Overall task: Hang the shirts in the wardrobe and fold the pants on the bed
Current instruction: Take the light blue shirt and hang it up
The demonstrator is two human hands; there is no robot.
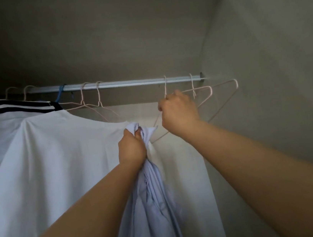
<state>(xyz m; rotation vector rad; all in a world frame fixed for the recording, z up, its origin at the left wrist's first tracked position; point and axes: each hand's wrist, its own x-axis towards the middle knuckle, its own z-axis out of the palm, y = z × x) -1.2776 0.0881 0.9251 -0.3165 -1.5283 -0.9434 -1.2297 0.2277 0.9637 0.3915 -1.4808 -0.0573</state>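
I look up into the wardrobe at its metal rail (126, 82). My left hand (132, 146) grips a bunched pale blue shirt (152, 209) that hangs down below my fist. My right hand (177, 111) is raised just under the rail and grips a pale pink wire hanger (209, 91) whose hook is over the rail. A second pink hanger (231, 85) hangs right behind it, near the rail's right end. The lower corner of the held hanger touches the top of the shirt.
A white shirt with black collar stripes (36, 155) hangs at the left and fills that side. Several empty pink hangers (91, 105) and a blue one (60, 92) sit on the rail. The grey side wall (274, 61) stands close on the right.
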